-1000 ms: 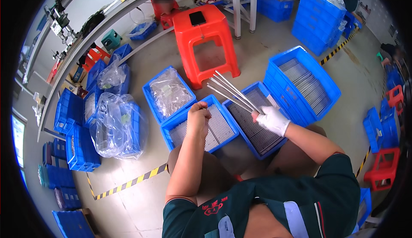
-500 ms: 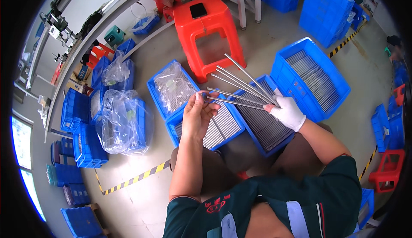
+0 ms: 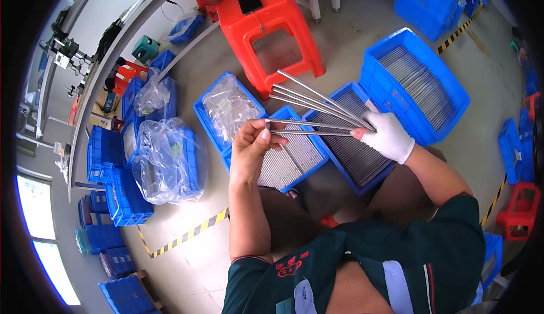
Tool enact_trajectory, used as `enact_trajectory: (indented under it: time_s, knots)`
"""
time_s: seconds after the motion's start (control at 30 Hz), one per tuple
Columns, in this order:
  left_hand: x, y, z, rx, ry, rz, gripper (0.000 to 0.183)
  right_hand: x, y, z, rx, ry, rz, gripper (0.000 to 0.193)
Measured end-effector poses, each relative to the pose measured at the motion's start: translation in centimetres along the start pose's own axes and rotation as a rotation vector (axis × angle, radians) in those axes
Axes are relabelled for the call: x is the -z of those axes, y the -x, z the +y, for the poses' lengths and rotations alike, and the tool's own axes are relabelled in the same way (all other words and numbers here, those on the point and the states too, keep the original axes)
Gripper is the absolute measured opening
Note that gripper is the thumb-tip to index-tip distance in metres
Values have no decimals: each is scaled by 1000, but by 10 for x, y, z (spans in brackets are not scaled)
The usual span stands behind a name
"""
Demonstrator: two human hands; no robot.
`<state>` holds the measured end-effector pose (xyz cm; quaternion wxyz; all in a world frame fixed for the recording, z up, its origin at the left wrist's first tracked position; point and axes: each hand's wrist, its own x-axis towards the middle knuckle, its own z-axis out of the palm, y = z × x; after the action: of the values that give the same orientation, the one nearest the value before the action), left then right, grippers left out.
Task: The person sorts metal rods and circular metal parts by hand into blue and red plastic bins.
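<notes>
A fan of several thin metal rods (image 3: 324,104) spreads leftward from my right hand (image 3: 388,137), which wears a white glove and grips them near their right ends. My bare left hand (image 3: 250,147) is closed at the left tips of the two lowest rods, thumb and fingers pinching there. A small dark bit shows between those fingertips, too small to name. Beneath the hands are a blue crate of light rods (image 3: 323,147) and, to its right, a blue crate of darker rods (image 3: 358,186). Both crates hold rods in tight rows.
Right of them stands a deeper blue crate of rods (image 3: 369,79). A crate with plastic film (image 3: 199,109) lies at the left. Beyond is a red stool (image 3: 241,31) bearing a black phone (image 3: 249,2). Bagged crates (image 3: 195,186) stand beside a workbench (image 3: 126,31). Floor tape (image 3: 190,235) runs at lower left.
My left hand has shifted slightly down in the view, its fingers now at two rod tips. The rods have tilted a little in my right hand. The whole view has moved slightly.
</notes>
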<state>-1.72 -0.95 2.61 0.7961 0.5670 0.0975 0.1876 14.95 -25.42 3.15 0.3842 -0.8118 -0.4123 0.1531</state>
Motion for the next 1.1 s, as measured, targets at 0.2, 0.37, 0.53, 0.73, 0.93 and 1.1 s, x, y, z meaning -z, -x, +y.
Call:
enact_trajectory:
  time_s: [0.2, 0.37, 0.53, 0.73, 0.93, 1.1]
  knots:
    - [-7, 1, 1, 46, -15, -78, 21, -5, 1, -9, -46, -134, -23, 23]
    - [19, 6, 15, 42, -221, 127, 27, -2, 0, -2, -1, 16, -10, 25]
    - [19, 3, 10, 5, -99, 115, 30, -3, 2, -4, 23, 128, -21, 26]
    - [20, 1, 6, 0, -116, 32, 33, -4, 2, -8, 47, 148, -1, 27]
    - [16, 3, 8, 24, -138, 56, 28, -4, 4, -8, 96, 175, 58, 30]
    - [11, 0, 4, -10, -53, -70, 26, -5, 3, -9, 89, 179, 13, 32]
